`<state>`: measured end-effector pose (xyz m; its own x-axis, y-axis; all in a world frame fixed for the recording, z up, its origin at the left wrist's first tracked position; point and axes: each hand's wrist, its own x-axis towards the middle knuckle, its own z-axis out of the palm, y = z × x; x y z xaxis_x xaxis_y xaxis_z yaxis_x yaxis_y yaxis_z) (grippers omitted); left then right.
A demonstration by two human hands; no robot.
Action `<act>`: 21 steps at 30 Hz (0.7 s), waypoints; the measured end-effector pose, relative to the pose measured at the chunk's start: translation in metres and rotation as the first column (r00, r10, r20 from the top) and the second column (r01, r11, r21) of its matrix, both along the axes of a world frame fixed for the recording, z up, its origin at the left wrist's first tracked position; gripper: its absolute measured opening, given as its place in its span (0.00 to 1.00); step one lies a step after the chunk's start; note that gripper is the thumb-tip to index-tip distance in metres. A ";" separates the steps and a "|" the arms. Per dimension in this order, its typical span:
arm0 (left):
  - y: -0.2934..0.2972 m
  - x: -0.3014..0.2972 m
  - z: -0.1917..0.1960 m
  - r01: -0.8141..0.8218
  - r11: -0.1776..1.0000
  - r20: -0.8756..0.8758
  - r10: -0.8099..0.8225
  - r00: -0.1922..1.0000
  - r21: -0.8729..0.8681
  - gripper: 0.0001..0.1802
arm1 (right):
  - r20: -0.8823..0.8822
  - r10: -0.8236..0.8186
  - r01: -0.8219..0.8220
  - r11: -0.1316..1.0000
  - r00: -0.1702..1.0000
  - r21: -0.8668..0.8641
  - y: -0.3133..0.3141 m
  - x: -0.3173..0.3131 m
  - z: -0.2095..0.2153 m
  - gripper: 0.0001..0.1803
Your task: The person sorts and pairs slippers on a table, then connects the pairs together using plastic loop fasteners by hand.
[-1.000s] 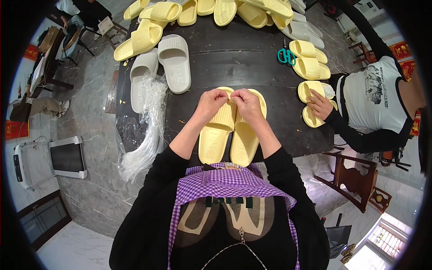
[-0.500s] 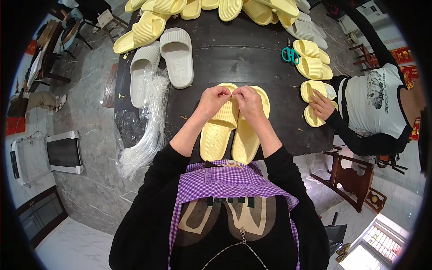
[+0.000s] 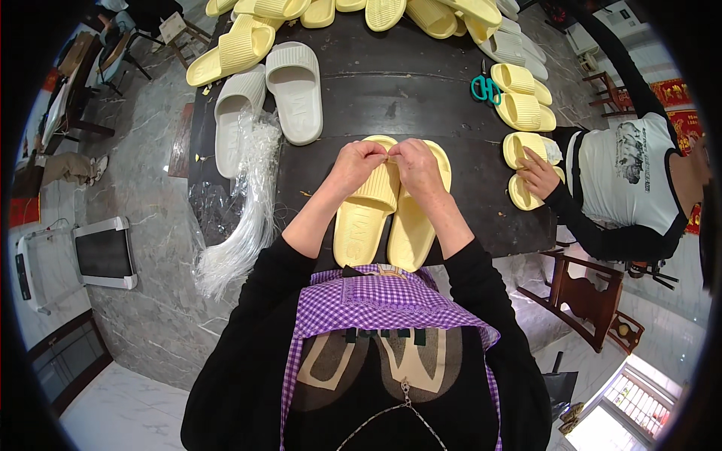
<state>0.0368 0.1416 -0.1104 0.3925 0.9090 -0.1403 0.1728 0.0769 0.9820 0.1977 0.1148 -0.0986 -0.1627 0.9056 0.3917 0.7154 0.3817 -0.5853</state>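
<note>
Two pale yellow slide sandals lie side by side on the dark table [image 3: 421, 90] right in front of me: the left sandal [image 3: 362, 219] with its strap up, the right sandal [image 3: 412, 229] sole side showing. My left hand [image 3: 359, 164] and my right hand [image 3: 414, 165] meet over the toe ends of the pair, fingers pinched together on the straps' upper edge. What sits between my fingertips is too small to make out.
A bundle of clear plastic ties [image 3: 244, 203] hangs off the table's left edge beside two white sandals [image 3: 271, 98]. More yellow sandals [image 3: 361, 11] pile up at the far end. Teal scissors [image 3: 486, 89] lie at right. A seated person's hand [image 3: 538, 171] rests on another yellow pair.
My hands stay pinched at the toe ends of the yellow pair with only slight finger movement. The view has shifted a little.
</note>
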 end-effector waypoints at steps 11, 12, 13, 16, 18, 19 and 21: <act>0.005 -0.001 -0.011 0.025 0.998 -0.036 -0.023 0.999 0.056 0.07 | -0.022 0.010 -0.011 1.000 1.000 -0.029 0.000 0.003 0.000 0.05; 0.006 -0.001 -0.010 0.032 0.999 -0.031 -0.030 0.999 0.034 0.07 | -0.022 0.010 -0.011 0.999 1.000 -0.034 0.000 0.003 0.000 0.05; 0.006 -0.002 -0.010 0.032 0.999 -0.032 -0.031 0.999 0.034 0.07 | -0.022 0.010 -0.011 0.999 1.000 -0.039 0.000 0.003 0.001 0.05; 0.008 -0.002 -0.006 0.057 0.997 -0.047 -0.055 0.997 0.048 0.07 | -0.033 0.014 -0.016 0.999 0.999 -0.041 0.000 0.004 0.000 0.04; 0.008 -0.002 -0.003 0.063 0.998 -0.038 -0.061 0.997 0.030 0.07 | -0.039 0.015 -0.016 0.999 0.999 -0.041 0.000 0.004 0.000 0.04; 0.008 -0.002 -0.001 0.067 0.998 -0.029 -0.067 0.997 0.013 0.07 | -0.054 0.007 -0.010 0.998 0.999 -0.056 0.000 0.004 0.000 0.04; 0.008 -0.002 0.003 0.071 0.997 -0.021 -0.071 0.997 -0.004 0.07 | -0.085 -0.006 -0.001 0.996 0.996 -0.084 0.000 0.003 0.001 0.04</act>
<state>0.0348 0.1498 -0.1079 0.4531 0.8784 -0.1522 0.1991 0.0667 0.9777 0.2005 0.1145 -0.0975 -0.1298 0.9363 0.3262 0.6627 0.3266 -0.6739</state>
